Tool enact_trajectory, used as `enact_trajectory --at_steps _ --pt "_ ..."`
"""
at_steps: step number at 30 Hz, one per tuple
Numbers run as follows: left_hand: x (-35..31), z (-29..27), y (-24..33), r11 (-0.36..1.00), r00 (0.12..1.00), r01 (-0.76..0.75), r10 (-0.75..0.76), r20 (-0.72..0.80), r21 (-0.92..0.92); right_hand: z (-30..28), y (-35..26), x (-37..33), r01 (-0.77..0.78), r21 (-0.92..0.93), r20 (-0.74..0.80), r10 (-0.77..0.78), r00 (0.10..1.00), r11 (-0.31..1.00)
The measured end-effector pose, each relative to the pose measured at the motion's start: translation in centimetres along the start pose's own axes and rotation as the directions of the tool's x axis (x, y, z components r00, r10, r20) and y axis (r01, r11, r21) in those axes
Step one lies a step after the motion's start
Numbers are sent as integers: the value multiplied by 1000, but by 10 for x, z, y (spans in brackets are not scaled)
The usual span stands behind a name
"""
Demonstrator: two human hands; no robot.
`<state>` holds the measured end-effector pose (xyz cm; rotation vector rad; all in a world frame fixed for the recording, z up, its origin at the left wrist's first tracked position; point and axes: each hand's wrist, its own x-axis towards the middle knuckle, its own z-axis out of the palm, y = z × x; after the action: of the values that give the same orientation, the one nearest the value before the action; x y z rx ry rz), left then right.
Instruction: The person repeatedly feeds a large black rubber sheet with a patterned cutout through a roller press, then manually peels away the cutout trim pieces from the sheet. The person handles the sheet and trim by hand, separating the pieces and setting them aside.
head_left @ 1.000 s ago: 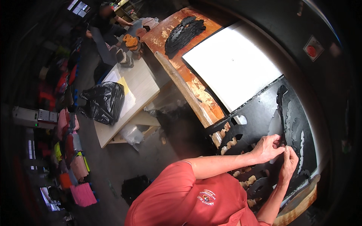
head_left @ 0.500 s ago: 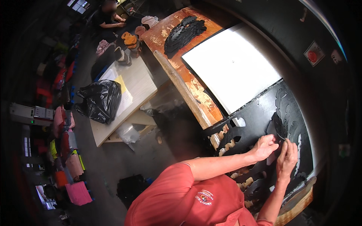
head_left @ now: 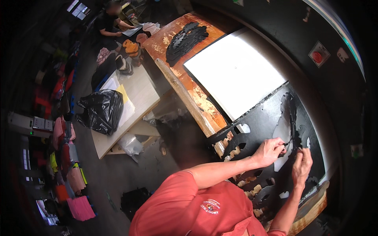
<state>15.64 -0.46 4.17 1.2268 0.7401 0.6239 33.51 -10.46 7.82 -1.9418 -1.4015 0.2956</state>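
A black sheet [head_left: 260,126] with scalloped cut-outs lies on the worktable. My left hand [head_left: 271,152] is above it, fingers closed in a pinch on a thin, dark, flexible strip of the sheet material [head_left: 291,122]. The strip runs away from me along a long cut-out, where a paler surface shows. Just to the right, my right hand [head_left: 301,167] is also closed, its fingertips close to the sheet. Whatever lies between those fingertips is too small to make out.
Beyond the black sheet lies a bright white board [head_left: 236,72]. Black scalloped pieces [head_left: 187,41] are heaped on the worn orange tabletop [head_left: 155,45]. To the left, a pale table [head_left: 147,92] bears a black plastic bag [head_left: 103,110] and papers. Another person [head_left: 110,23] sits far back.
My hands have drawn slightly apart, and the strip between them looks longer and straighter. The view has shifted slightly. The person at the back now holds a pale sheet.
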Motion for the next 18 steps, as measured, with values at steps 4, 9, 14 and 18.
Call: enact_trajectory --at_steps 4,9,14,18 --pt "-4 -34 18 987 991 -12 33 -128 161 -54 31 5 -356 158 -247 386 889 921" --pt "-5 -59 13 960 964 -123 176 -198 253 -150 59 -13 -203 149 -601 252 758 968" --pt "0 -59 16 995 964 -53 74 -257 87 -208 52 -44 -183 201 -760 271 591 962" --pt "-17 -49 30 878 873 -309 415 -256 367 -172 48 -72 -312 -334 -691 -7 723 889"
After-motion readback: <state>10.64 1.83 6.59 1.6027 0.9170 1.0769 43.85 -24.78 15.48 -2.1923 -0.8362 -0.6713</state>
